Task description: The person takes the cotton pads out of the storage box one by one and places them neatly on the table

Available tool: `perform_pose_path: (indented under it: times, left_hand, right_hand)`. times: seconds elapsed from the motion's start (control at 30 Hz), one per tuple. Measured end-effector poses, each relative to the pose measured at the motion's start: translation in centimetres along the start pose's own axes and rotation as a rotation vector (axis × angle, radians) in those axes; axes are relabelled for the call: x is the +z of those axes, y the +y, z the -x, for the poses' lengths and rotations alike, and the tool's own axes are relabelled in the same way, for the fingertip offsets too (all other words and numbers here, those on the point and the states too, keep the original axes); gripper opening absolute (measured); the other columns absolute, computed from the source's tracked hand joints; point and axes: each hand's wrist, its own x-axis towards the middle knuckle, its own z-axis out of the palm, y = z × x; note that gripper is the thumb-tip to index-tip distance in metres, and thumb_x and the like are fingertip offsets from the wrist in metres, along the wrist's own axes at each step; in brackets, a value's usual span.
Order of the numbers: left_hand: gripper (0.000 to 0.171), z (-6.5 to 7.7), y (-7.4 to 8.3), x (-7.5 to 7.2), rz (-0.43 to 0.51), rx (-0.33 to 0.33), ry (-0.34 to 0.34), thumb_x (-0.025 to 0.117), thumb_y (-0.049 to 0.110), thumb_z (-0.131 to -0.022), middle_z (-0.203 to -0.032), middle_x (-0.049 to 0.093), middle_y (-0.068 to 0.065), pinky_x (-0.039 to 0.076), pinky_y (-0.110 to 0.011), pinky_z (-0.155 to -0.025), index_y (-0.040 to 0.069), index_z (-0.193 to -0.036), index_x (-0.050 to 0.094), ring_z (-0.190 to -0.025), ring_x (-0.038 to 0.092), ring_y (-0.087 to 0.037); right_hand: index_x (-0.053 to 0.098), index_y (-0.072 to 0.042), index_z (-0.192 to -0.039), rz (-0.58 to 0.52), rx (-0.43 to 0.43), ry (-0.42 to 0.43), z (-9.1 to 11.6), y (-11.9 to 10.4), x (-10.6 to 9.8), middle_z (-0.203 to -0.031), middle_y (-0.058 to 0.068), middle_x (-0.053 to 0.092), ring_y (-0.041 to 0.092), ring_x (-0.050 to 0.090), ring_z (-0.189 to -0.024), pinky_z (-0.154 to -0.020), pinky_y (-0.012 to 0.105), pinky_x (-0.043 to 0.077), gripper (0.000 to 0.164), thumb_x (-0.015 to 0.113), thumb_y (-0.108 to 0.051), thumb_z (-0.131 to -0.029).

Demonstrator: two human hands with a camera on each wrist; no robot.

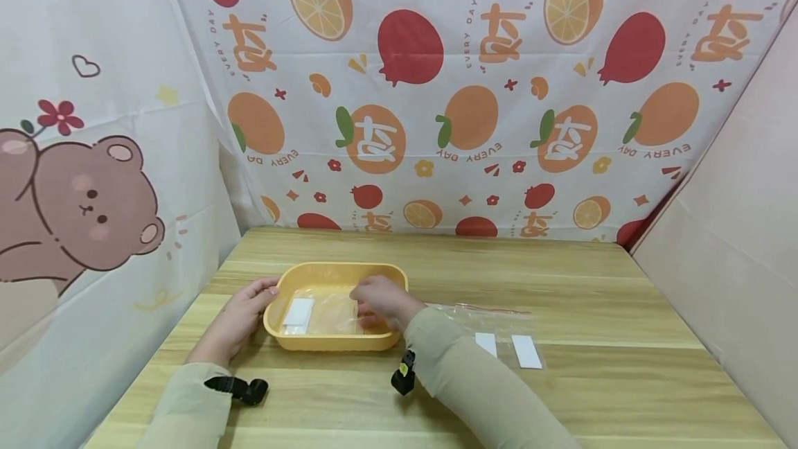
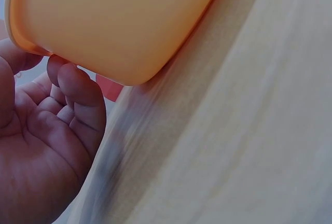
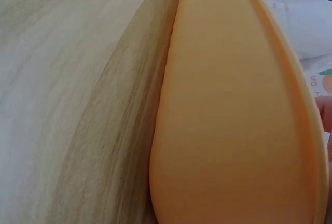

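Observation:
A yellow plastic basin [image 1: 337,344] stands on the table. My left hand [image 1: 246,305] grips its left end, thumb over the rim and fingers outside; the left wrist view shows these fingers [image 2: 80,86] against the outer wall. Inside the basin lies a clear plastic bag [image 1: 333,310] with a white label [image 1: 299,312] at its left. My right hand [image 1: 383,300] reaches over the front rim into the basin, its curled fingers pinching the bag's right edge. In the right wrist view the basin's outer wall [image 3: 233,99] hides most of that hand.
To the right of the basin, clear zip bags [image 1: 505,321] with white labels [image 1: 526,352] lie on the wooden table [image 1: 598,296], partly behind the right sleeve [image 1: 467,373]. A fruit-printed cloth [image 1: 411,89] hangs behind the table, and a bear-printed cloth [image 1: 93,206] on the left.

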Motion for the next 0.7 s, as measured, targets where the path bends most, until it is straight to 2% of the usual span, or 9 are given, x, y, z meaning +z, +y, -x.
perform_pose_path:
  times: [0.1,0.23,0.27,0.33,0.43,0.57,0.7]
  left_hand:
    - [0.06,0.0,0.0,0.0,0.0,0.0,0.001,0.045,0.035,-0.11,-0.152,0.037,-0.028,0.054,-0.026,-0.086,-0.004,-0.154,0.033,-0.111,0.058,-0.006]
    - [0.059,0.0,0.1,0.1,-0.002,0.0,0.002,0.045,0.034,-0.11,-0.152,0.037,-0.029,0.054,-0.026,-0.085,-0.005,-0.153,0.033,-0.11,0.058,-0.005]
    - [0.06,0.0,0.1,0.1,-0.003,0.001,0.001,0.045,0.034,-0.11,-0.152,0.037,-0.029,0.054,-0.026,-0.085,-0.005,-0.153,0.033,-0.11,0.058,-0.005]
    - [0.059,0.0,0.1,0.1,-0.004,0.002,0.0,0.045,0.034,-0.11,-0.152,0.037,-0.029,0.054,-0.026,-0.086,-0.005,-0.153,0.033,-0.111,0.057,-0.006]
    - [0.059,0.0,0.2,0.1,-0.004,0.002,-0.002,0.045,0.033,-0.11,-0.152,0.037,-0.029,0.054,-0.025,-0.086,-0.005,-0.153,0.033,-0.112,0.057,-0.005]
    - [0.058,0.1,0.3,0.1,-0.002,0.004,-0.004,0.044,0.033,-0.11,-0.152,0.036,-0.029,0.054,-0.025,-0.087,-0.006,-0.153,0.033,-0.112,0.057,-0.005]
    - [0.058,0.2,0.4,0.2,0.001,0.006,-0.003,0.044,0.032,-0.111,-0.152,0.036,-0.03,0.054,-0.025,-0.086,-0.006,-0.153,0.033,-0.111,0.057,-0.005]
  right_hand:
    - [0.053,0.006,-0.135,0.027,0.002,-0.015,-0.1,0.1,0.2,-0.11,0.014,0.059,0.024,0.062,-0.085,-0.065,0.035,0.059,0.044,0.065,-0.012,-0.097]
    - [0.062,0.001,-0.102,0.112,-0.01,-0.032,-0.3,0.2,0.4,-0.086,0.012,0.06,0.021,0.058,-0.066,-0.057,0.033,0.056,0.013,0.065,-0.011,-0.097]
    - [0.062,-0.001,-0.095,0.143,-0.015,-0.032,-0.3,0.2,0.5,-0.082,0.011,0.06,0.02,0.057,-0.064,-0.056,0.033,0.056,0.01,0.065,-0.011,-0.097]
    - [0.059,-0.005,-0.084,0.199,-0.029,-0.026,-0.3,0.3,0.7,-0.077,0.01,0.06,0.02,0.057,-0.061,-0.054,0.032,0.055,0.016,0.065,-0.01,-0.097]
    - [0.057,-0.006,-0.078,0.287,-0.046,-0.012,-0.4,0.5,0.9,-0.075,0.01,0.059,0.02,0.057,-0.059,-0.052,0.031,0.052,0.02,0.066,-0.009,-0.096]
    - [0.061,-0.005,-0.077,0.401,-0.074,0.002,-0.6,0.7,1.2,-0.072,0.011,0.061,0.02,0.057,-0.055,-0.048,0.029,0.049,0.017,0.067,-0.007,-0.093]
    - [0.067,0.0,-0.079,0.451,-0.13,-0.013,-0.5,0.7,1.4,-0.073,0.012,0.066,0.018,0.057,-0.053,-0.048,0.027,0.049,0.016,0.063,-0.004,-0.094]
